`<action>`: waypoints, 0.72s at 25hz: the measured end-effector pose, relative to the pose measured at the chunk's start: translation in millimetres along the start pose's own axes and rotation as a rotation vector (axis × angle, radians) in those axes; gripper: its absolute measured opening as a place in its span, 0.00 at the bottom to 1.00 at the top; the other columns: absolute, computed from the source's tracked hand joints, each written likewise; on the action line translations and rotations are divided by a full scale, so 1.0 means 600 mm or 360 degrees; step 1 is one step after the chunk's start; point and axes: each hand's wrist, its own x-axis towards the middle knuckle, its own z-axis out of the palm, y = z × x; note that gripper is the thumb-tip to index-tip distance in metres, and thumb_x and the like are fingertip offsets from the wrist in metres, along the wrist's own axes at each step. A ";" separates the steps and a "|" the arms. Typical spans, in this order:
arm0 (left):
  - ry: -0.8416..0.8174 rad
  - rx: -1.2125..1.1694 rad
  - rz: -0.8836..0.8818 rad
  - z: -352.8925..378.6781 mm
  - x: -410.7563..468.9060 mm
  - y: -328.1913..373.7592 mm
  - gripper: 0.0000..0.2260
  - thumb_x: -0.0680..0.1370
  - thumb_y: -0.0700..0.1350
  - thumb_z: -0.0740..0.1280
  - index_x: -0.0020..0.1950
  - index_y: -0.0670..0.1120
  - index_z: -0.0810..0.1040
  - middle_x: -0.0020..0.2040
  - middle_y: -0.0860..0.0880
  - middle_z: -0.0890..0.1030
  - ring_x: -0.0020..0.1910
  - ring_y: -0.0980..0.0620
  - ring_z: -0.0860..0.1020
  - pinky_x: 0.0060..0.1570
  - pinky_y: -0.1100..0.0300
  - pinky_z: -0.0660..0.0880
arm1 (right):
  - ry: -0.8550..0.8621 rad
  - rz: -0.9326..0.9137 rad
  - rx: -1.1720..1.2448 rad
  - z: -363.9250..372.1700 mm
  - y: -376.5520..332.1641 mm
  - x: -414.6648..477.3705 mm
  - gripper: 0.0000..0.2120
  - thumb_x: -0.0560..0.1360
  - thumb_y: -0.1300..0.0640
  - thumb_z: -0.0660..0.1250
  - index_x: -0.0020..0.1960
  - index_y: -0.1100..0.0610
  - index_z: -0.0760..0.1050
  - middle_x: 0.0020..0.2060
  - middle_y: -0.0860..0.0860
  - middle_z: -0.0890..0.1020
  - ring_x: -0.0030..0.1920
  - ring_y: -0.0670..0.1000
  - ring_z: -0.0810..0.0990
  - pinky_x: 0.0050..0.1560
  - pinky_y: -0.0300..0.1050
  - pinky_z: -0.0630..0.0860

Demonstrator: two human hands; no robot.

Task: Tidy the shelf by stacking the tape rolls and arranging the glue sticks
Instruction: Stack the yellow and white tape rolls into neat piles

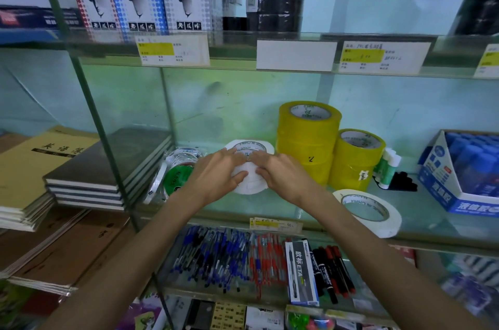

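1. While both hands meet over the middle of the pale green glass shelf (194,212), the left hand (216,177) and the right hand (282,177) grip a white paper tape roll (249,188) between them. The fingers curl over its top and the thumbs press on its near side.
2. The roll lies flat, and its printed cardboard core shows just beyond the fingertips. The hands hide whether another roll lies under it.
3. Just to its right stands a tall stack of yellow translucent tape rolls (307,140). A shorter yellow tape stack (356,165) sits close against that.
4. A second white tape roll (370,212) lies flat near the shelf's front edge, beside the right forearm and apart from the hands.
5. Green-and-white glue sticks (388,162) sit behind the shorter stack, next to a black plastic holder (399,181). A blue cardboard box of blue-capped glue (442,184) stands further right.
6. To the left of the hands, several thin narrow tape rolls (172,167) lean together in a loose cluster, one with a green face.
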 end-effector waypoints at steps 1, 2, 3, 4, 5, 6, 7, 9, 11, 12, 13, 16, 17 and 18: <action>0.0071 -0.0026 -0.0011 -0.003 -0.006 0.011 0.15 0.77 0.51 0.64 0.63 0.52 0.74 0.67 0.44 0.74 0.63 0.43 0.75 0.54 0.48 0.76 | 0.0044 0.0001 0.0030 -0.005 0.001 -0.012 0.13 0.77 0.59 0.62 0.62 0.56 0.72 0.59 0.55 0.79 0.50 0.60 0.80 0.42 0.51 0.76; 0.0154 -0.0065 -0.0007 -0.008 -0.011 0.025 0.15 0.77 0.50 0.64 0.63 0.51 0.75 0.67 0.44 0.74 0.64 0.44 0.74 0.54 0.48 0.76 | 0.0073 0.0011 0.0040 -0.010 0.004 -0.026 0.13 0.77 0.58 0.62 0.62 0.55 0.72 0.58 0.54 0.80 0.50 0.60 0.80 0.43 0.52 0.77; 0.0211 -0.0084 0.0026 -0.010 -0.015 0.038 0.15 0.77 0.49 0.64 0.62 0.50 0.76 0.66 0.45 0.76 0.65 0.45 0.74 0.54 0.47 0.76 | 0.0083 0.0032 0.0033 -0.017 0.009 -0.041 0.12 0.78 0.57 0.62 0.61 0.54 0.73 0.57 0.54 0.81 0.49 0.60 0.80 0.43 0.53 0.77; 0.0242 -0.0087 0.0085 -0.011 -0.018 0.053 0.13 0.77 0.49 0.64 0.60 0.48 0.78 0.63 0.46 0.78 0.63 0.46 0.75 0.52 0.47 0.77 | 0.0082 0.0062 0.0012 -0.025 0.015 -0.058 0.11 0.78 0.55 0.61 0.60 0.53 0.74 0.53 0.54 0.82 0.48 0.59 0.80 0.42 0.53 0.77; 0.0250 -0.0094 0.0145 -0.011 -0.021 0.067 0.12 0.76 0.48 0.64 0.57 0.47 0.79 0.60 0.46 0.80 0.61 0.46 0.77 0.50 0.47 0.78 | 0.0070 0.0096 -0.0016 -0.032 0.022 -0.075 0.10 0.78 0.54 0.61 0.58 0.52 0.75 0.50 0.55 0.83 0.46 0.59 0.80 0.41 0.52 0.76; 0.0255 -0.0116 0.0195 -0.009 -0.024 0.079 0.11 0.76 0.48 0.65 0.55 0.46 0.80 0.58 0.45 0.81 0.59 0.46 0.78 0.50 0.47 0.79 | 0.0067 0.0123 -0.0043 -0.039 0.027 -0.093 0.10 0.78 0.54 0.61 0.57 0.52 0.76 0.47 0.55 0.84 0.44 0.58 0.80 0.39 0.51 0.76; 0.0253 -0.0141 0.0241 -0.005 -0.026 0.094 0.10 0.76 0.48 0.65 0.53 0.47 0.81 0.57 0.45 0.81 0.59 0.46 0.78 0.52 0.48 0.78 | 0.0079 0.0154 -0.0061 -0.046 0.034 -0.113 0.10 0.78 0.52 0.62 0.57 0.52 0.77 0.45 0.55 0.84 0.44 0.58 0.80 0.39 0.51 0.76; 0.0211 -0.0201 0.0326 0.008 -0.029 0.123 0.09 0.77 0.48 0.65 0.54 0.48 0.81 0.58 0.46 0.81 0.61 0.50 0.77 0.59 0.51 0.75 | 0.0098 0.0231 -0.0053 -0.060 0.049 -0.152 0.13 0.76 0.49 0.65 0.58 0.52 0.79 0.46 0.55 0.85 0.45 0.58 0.82 0.42 0.52 0.78; 0.0173 -0.0290 0.0398 0.025 -0.028 0.149 0.10 0.77 0.48 0.65 0.56 0.49 0.81 0.59 0.47 0.81 0.64 0.53 0.75 0.63 0.52 0.73 | 0.0069 0.0340 -0.0054 -0.074 0.071 -0.194 0.17 0.75 0.43 0.65 0.58 0.52 0.79 0.47 0.53 0.85 0.46 0.56 0.82 0.44 0.52 0.78; 0.0156 -0.0321 0.0419 0.032 -0.027 0.160 0.11 0.77 0.48 0.65 0.57 0.48 0.81 0.59 0.48 0.81 0.64 0.54 0.74 0.63 0.52 0.73 | 0.0040 0.0403 -0.0056 -0.080 0.083 -0.215 0.19 0.74 0.41 0.65 0.58 0.51 0.80 0.47 0.52 0.85 0.47 0.55 0.82 0.45 0.51 0.78; 0.0132 -0.0335 0.0431 0.040 -0.025 0.168 0.11 0.78 0.48 0.65 0.57 0.48 0.81 0.60 0.48 0.80 0.65 0.54 0.74 0.63 0.51 0.73 | 0.0014 0.0465 -0.0055 -0.086 0.094 -0.234 0.21 0.73 0.38 0.64 0.58 0.51 0.79 0.48 0.51 0.85 0.48 0.54 0.82 0.46 0.51 0.78; 0.0073 -0.0336 0.0461 0.057 -0.018 0.189 0.12 0.78 0.50 0.63 0.58 0.49 0.80 0.61 0.50 0.80 0.66 0.56 0.72 0.61 0.51 0.74 | -0.0059 0.0594 -0.0126 -0.099 0.116 -0.281 0.27 0.70 0.33 0.63 0.62 0.48 0.77 0.54 0.49 0.83 0.52 0.53 0.81 0.53 0.49 0.75; 0.0070 -0.0336 0.0470 0.060 -0.016 0.194 0.13 0.78 0.50 0.63 0.59 0.49 0.80 0.61 0.50 0.79 0.66 0.56 0.71 0.61 0.51 0.74 | -0.0073 0.0590 -0.0162 -0.099 0.118 -0.292 0.26 0.71 0.34 0.63 0.62 0.48 0.77 0.55 0.49 0.83 0.53 0.53 0.80 0.54 0.49 0.74; 0.0072 -0.0338 0.0477 0.062 -0.015 0.198 0.13 0.78 0.50 0.63 0.60 0.49 0.79 0.62 0.50 0.79 0.67 0.57 0.71 0.62 0.52 0.73 | -0.0081 0.0569 -0.0196 -0.096 0.119 -0.298 0.25 0.71 0.35 0.63 0.61 0.48 0.77 0.55 0.49 0.83 0.53 0.52 0.80 0.55 0.49 0.73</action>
